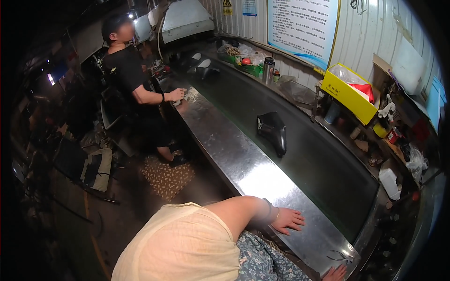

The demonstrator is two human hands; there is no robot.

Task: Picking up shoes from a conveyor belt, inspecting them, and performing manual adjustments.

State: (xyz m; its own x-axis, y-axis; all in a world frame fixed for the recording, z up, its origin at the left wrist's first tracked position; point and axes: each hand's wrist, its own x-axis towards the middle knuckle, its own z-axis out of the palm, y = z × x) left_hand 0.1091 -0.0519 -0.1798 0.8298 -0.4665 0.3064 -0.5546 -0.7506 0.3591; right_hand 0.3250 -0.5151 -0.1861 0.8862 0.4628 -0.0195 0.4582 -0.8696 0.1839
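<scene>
My left hand (288,220) lies flat on the shiny metal ledge (225,136), fingers spread, with nothing in it; a band circles the wrist. Lower right, only part of my right hand (335,273) shows at the picture's bottom edge. Its fingers look apart, resting near the ledge's end, and no object is visible in them. Just beyond those fingers sits a pair of pliers (341,256). On the dark belt (309,164) past the ledge, a black boot-shaped piece (272,132) lies by itself, away from both hands.
More black shoe pieces (202,70) are at the belt's far end, near a metal hood (186,21). A co-worker (126,70) stands far left, one hand on the ledge. Along the wall are a flask (268,70), a yellow box (349,91) and clutter. A chair (96,168) stands left.
</scene>
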